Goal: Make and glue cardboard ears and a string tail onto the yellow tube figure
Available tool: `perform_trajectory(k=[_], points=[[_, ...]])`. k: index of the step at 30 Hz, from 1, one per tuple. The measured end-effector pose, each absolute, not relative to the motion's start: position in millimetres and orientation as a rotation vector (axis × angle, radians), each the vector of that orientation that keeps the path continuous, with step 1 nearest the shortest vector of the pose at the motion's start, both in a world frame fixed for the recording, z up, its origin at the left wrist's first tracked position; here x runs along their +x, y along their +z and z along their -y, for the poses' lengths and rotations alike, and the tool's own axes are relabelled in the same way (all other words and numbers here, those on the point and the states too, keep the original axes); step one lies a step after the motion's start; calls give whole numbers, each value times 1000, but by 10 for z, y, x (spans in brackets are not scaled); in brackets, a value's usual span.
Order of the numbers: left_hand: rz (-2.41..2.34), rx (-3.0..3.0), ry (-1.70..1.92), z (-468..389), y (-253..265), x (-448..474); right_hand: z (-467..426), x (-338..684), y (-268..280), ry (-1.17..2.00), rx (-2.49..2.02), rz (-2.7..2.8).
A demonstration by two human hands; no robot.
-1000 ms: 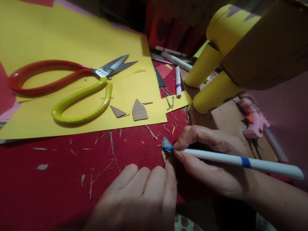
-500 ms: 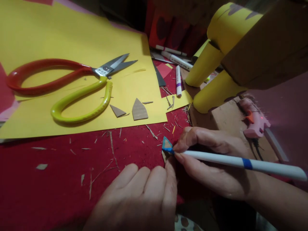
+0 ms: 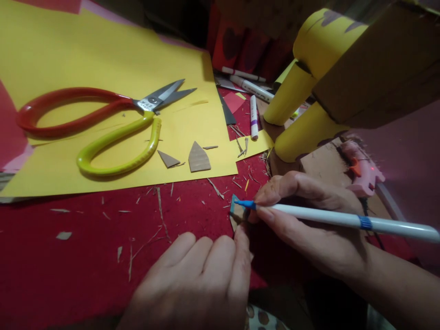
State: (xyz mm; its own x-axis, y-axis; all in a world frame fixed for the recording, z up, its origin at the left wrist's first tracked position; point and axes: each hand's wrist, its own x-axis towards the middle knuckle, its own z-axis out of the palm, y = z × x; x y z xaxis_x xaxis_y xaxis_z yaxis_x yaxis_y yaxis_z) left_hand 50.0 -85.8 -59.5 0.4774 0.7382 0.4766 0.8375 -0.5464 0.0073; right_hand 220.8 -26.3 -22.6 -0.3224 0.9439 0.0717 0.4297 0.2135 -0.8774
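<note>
My right hand (image 3: 309,215) is closed in a pen grip round a white felt-tip marker (image 3: 319,216) with a blue band and a blue tip. That tip is over a small pointed cardboard piece (image 3: 236,214), coloured blue along its upper edges. With its fingers curled, my left hand (image 3: 202,275) holds the lower end of the piece against the red surface; the fingers hide part of it. A similar cardboard piece (image 3: 199,158) and a cardboard scrap (image 3: 167,159) lie on the yellow sheet (image 3: 120,55), near open scissors (image 3: 144,107) with red and yellow handles.
Thin cardboard shavings (image 3: 160,211) litter the red cloth (image 3: 85,275). Several more markers (image 3: 254,118) lie at the back. A cardboard model (image 3: 374,68) with yellow paper tubes (image 3: 290,98) stands at right, beside a pink glue gun (image 3: 364,169).
My right hand has lifted slightly and shifted the marker tip from low on the coloured part up towards the cardboard point. My left hand stays almost in place on the piece.
</note>
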Motion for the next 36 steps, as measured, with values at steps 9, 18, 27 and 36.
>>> perform_trajectory(k=[9,18,27,36], points=[[1352,-2474,-607,943,-572,549,252,2176,-214,1074,-1241,1857],[1402,-2379,-624,970,-572,631,253,2222,-268,938,-1269,1840],[1384,-2354,-739,958,-623,624,219,2203,-275,884,-1256,1988],[1407,-2357,-732,946,-635,626,212,2173,-278,853,-1297,2013]])
